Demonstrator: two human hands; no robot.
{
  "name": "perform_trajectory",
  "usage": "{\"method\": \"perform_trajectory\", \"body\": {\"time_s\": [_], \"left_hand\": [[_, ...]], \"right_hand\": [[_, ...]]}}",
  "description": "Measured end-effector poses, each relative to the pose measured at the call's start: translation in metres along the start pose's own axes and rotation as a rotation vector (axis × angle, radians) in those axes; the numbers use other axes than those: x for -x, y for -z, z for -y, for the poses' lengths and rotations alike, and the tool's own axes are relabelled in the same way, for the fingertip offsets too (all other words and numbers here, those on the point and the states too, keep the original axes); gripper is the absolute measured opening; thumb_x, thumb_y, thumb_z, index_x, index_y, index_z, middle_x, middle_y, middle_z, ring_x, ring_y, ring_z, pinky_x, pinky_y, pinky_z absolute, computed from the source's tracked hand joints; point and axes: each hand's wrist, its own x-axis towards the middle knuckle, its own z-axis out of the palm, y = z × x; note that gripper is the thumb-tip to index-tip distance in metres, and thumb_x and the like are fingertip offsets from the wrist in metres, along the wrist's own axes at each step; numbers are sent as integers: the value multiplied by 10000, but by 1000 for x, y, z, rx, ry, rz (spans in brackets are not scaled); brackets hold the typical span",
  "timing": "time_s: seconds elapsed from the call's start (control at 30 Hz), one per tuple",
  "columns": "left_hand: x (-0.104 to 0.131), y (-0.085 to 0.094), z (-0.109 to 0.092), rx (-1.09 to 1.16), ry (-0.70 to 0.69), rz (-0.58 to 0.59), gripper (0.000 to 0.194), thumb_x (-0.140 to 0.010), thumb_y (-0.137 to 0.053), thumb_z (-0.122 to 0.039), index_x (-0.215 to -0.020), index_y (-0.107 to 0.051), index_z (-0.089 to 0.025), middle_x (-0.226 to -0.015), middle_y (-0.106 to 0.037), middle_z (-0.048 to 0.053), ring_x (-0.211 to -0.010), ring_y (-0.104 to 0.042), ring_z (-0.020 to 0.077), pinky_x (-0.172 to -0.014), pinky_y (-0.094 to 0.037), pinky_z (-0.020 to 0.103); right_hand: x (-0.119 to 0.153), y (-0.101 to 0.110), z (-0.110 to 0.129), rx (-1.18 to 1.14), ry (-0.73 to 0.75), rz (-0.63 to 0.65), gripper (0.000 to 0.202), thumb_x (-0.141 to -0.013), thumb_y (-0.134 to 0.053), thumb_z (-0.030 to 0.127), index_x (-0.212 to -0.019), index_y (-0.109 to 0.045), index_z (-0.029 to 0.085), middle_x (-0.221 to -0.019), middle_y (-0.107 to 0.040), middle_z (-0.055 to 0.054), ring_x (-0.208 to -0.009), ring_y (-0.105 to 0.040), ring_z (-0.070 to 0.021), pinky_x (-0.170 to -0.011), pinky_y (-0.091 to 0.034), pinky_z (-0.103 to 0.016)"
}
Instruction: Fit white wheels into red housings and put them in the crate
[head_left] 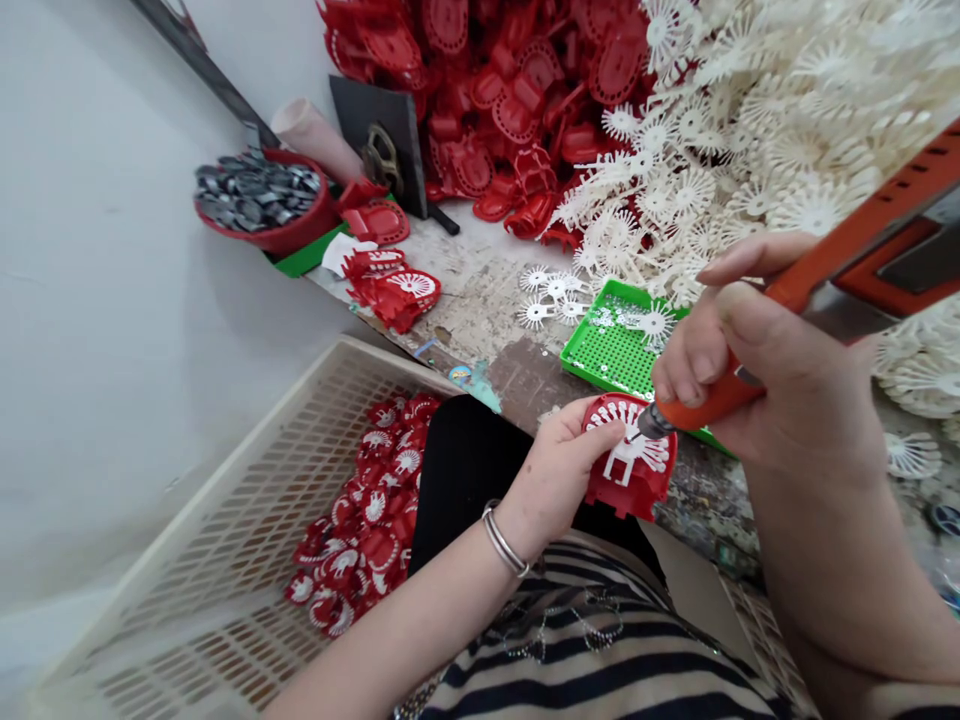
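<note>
My left hand (pixel 559 465) grips a red plastic part (pixel 626 495) over my lap, with the thumb pressing on a white fan-shaped piece (pixel 619 430) that lies in it. In my right hand (pixel 780 380) is an orange electric screwdriver (pixel 832 250), fingers wrapped round its body. Its tip (pixel 641 430) points down at the middle of the white piece; whether a screw sits under it I cannot make out. Just beyond the hands, a green perforated tray (pixel 607 350) holds small metal bits and one white fan piece (pixel 655 322).
Red parts (pixel 517 100) and white fan pieces (pixel 795 150) are heaped at the back of the worn table (pixel 480 270). A red bowl (pixel 262 235) of grey metal pieces stands at the left. Below, a cream crate (pixel 225 480) contains joined red-and-white parts (pixel 367 520).
</note>
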Motion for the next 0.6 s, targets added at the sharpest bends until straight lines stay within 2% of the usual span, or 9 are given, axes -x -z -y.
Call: {"method": "perform_trajectory", "body": {"time_s": [0.3,0.47,0.6], "left_hand": [[-1,-2,1,11,17,-9,139,-705,-714,-220,-808,-675,-135,-656,-683,-3,-536,-594,85,-548,-459,194],[1,-3,0,-8,37,-30,110,-715,-683,-209,-794,-665,-134,-635,-676,0,-499,-586,87,-503,-453,191],[2,-6,-1,17,33,-37,58,-688,-664,-179,-712,-645,-130,-556,-633,-20,-453,-543,69,-470,-415,170]], "right_hand": [[-1,6,-5,9,58,81,114,-854,-663,248,-908,-565,269,-517,-516,89,-374,-490,-110,-380,-438,-263],[2,1,-3,52,67,51,131,-838,-678,249,-896,-562,266,-503,-504,98,-362,-481,-95,-377,-433,-243],[7,-9,0,47,93,-25,139,-812,-700,220,-854,-570,245,-482,-481,96,-331,-444,-95,-330,-395,-248]]}}
